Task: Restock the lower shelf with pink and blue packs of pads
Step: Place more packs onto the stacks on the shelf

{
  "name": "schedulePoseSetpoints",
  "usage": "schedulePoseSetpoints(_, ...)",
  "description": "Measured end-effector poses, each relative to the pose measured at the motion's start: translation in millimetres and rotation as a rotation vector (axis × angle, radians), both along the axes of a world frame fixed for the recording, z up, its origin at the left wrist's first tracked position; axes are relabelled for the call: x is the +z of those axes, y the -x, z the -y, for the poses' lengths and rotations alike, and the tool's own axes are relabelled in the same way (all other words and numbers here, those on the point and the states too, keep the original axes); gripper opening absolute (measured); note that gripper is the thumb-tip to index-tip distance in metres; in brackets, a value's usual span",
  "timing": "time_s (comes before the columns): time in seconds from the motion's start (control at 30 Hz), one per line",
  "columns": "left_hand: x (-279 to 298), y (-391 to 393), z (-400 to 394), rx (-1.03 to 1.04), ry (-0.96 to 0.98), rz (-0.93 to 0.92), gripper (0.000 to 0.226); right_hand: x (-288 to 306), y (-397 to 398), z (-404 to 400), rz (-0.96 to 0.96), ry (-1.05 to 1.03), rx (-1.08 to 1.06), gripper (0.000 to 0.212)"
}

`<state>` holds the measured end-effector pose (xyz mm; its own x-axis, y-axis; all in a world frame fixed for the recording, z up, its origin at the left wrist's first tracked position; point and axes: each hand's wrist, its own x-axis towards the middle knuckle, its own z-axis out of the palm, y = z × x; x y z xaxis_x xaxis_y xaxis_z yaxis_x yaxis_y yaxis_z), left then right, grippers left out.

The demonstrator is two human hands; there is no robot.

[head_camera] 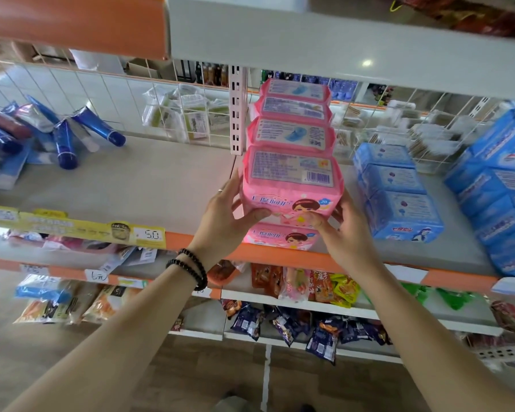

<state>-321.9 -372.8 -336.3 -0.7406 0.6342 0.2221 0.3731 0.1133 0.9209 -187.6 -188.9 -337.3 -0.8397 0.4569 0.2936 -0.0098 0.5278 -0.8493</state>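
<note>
Both forearms reach up; my left hand [226,215] and right hand [344,230] clasp the front pink pack [292,185], fingers curled round its sides, atop another on the shelf [161,179]. Blue packs [399,200] sit just beside. Item: light, soft, slick wrapper, I judge; grip flanks, not seams.

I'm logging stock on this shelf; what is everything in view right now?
pink packs: at least five, pink, row running back on the shelf, front one held on another
blue packs: several, blue, right of the pink row
tubes: several, blue, shelf's left end
price strip: one, yellow, shelf's front edge
snack bags: many, mixed colours, shelves below
left hand: beaded bracelets, grips front pink pack
right hand: grips same pack
</note>
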Motion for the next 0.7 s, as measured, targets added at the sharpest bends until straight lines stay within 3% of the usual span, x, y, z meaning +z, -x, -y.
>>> schedulePoseSetpoints(0.37, -11, -11, 10, 0.000, -0.021, 0.005, 0.077, -10, -10, 6, -0.040, -0.042, -0.019, 0.070)
schedulePoseSetpoints(0.6, -9, -10, 11, -0.023, -0.071, 0.045, 0.093, -5, -21, 13, -0.016, 0.029, -0.092, 0.107)
schedulePoseSetpoints(0.7, -9, 1, 9, -0.079, -0.071, 0.049, 0.112, 2, -16, 9, -0.007, 0.076, -0.044, 0.121)
